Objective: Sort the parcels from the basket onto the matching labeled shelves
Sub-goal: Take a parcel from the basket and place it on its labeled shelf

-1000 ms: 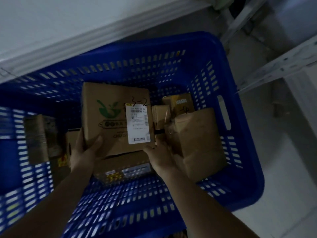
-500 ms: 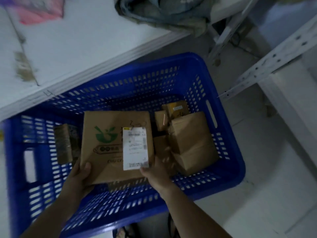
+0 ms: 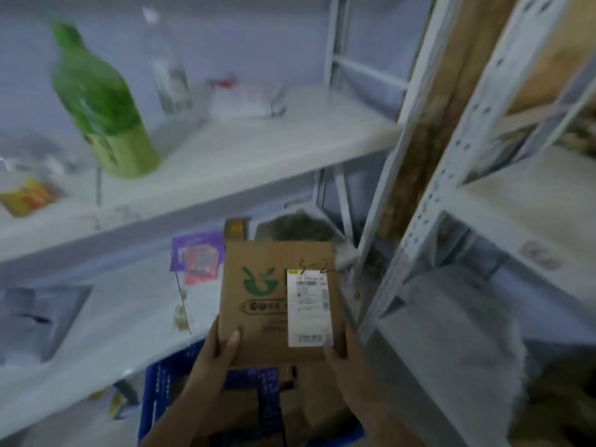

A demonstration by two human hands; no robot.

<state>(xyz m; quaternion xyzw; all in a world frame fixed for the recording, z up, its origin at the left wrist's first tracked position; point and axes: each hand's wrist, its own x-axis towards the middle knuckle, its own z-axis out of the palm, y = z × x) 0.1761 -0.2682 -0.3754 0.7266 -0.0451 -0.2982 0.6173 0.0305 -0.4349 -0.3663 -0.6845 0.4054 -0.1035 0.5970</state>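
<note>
Two hands hold one cardboard parcel (image 3: 267,304) up before the lower shelf (image 3: 129,317), above the blue basket (image 3: 161,382), which the forearms mostly hide and the frame's bottom cuts off. Far left, a green bottle (image 3: 103,101) is blurred; I cannot read the purple packet (image 3: 196,256). The left hand (image 3: 213,353) clamps the near left corner, thumb on top, fingers hidden beneath; the right hand (image 3: 348,366) grips the near right corner beside the white label (image 3: 308,308). Bare shelf board lies left of the parcel; a metal upright (image 3: 392,188) stands near its right edge.
</note>
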